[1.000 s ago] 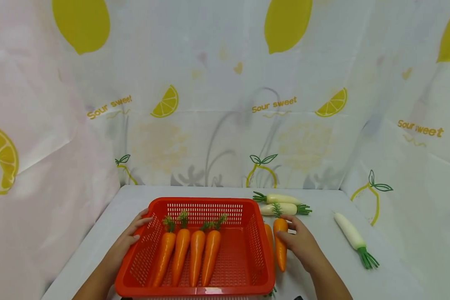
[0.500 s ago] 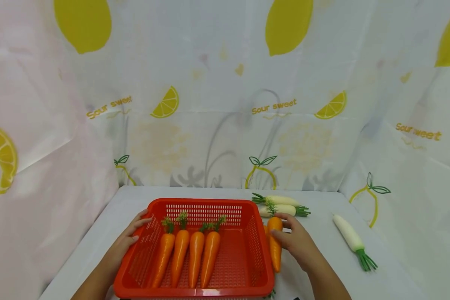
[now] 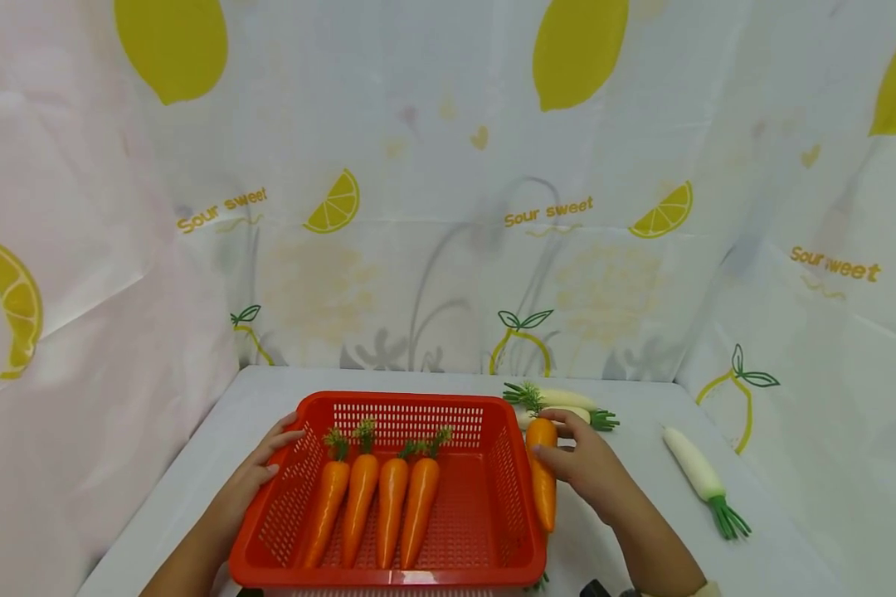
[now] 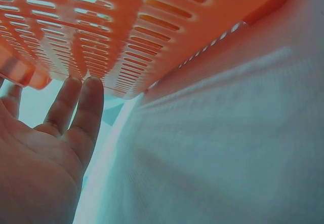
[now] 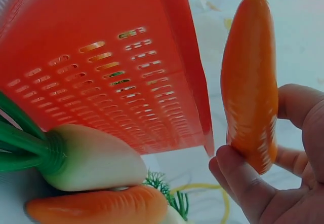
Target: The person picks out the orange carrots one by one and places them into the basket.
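Note:
My right hand (image 3: 586, 456) pinches an orange carrot (image 3: 542, 464) beside the right rim of the red basket (image 3: 388, 579). In the right wrist view the carrot (image 5: 250, 77) stands upright between thumb and fingers, apart from the basket's edge. My left hand (image 3: 254, 477) rests on the basket's left side, some fingers over the rim. In the left wrist view, two straight fingers (image 4: 91, 92) touch the slotted outer wall (image 4: 136, 46). Inside the basket several carrots (image 3: 357, 497) lie side by side at the left, leafy tops pointing away.
Outside the basket's right wall lie a white radish (image 5: 101, 158) and another carrot (image 5: 101, 206), mostly hidden in the head view. Two radishes (image 3: 560, 398) lie behind at the right. A single radish (image 3: 698, 464) lies farther right. Lemon-print cloth (image 3: 433, 274) hangs around the table.
My right hand has brought its carrot left and slightly up, closer to the basket's right rim. My left hand and the carrots in the basket have stayed put.

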Available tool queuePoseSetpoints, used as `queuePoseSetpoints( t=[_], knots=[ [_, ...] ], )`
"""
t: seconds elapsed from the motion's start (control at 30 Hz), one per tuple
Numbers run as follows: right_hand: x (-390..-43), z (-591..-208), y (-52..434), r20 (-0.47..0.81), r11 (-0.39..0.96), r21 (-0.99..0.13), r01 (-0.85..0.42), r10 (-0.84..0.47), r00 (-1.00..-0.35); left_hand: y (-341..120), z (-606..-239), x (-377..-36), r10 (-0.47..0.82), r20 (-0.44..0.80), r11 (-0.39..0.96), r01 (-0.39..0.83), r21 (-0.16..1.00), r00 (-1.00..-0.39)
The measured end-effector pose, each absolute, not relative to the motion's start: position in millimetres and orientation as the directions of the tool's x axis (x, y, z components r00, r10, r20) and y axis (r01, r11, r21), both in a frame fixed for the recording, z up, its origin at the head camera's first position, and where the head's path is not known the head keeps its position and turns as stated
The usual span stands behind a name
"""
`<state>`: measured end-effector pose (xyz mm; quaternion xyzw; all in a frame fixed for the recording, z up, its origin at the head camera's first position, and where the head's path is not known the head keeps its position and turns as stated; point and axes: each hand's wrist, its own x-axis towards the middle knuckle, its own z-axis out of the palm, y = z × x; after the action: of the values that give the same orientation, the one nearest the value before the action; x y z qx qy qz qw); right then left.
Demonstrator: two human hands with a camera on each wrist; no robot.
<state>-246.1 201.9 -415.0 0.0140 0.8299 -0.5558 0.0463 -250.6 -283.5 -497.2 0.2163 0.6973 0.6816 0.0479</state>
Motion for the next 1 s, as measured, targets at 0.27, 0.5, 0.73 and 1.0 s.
queuePoseSetpoints(
  t=[0.27,0.5,0.73,1.0],
  knots=[
    [-254.1,-409.1,194.7,-0.09,0.371,-0.927,0.053,-0.083,-0.993,-283.0,-497.5,-250.4,0.366,0.234,-0.026,0.241,0.97,-0.901],
    [-257.3,-404.0,188.6,-0.073,0.389,-0.92,0.036,-0.079,-0.994,-282.9,-496.0,-248.9,0.369,0.227,-0.044,0.227,0.973,-0.901],
    [-258.8,-397.2,177.7,-0.1,0.36,-0.932,0.044,-0.139,-0.985,-282.6,-495.1,-248.9,0.367,0.228,-0.056,0.223,0.973,-0.902],
    [-260.9,-395.6,169.2,-0.121,0.409,-0.912,0.042,-0.167,-0.979,-281.8,-495.4,-248.3,0.372,0.232,-0.06,0.227,0.972,-0.898]
  ],
)
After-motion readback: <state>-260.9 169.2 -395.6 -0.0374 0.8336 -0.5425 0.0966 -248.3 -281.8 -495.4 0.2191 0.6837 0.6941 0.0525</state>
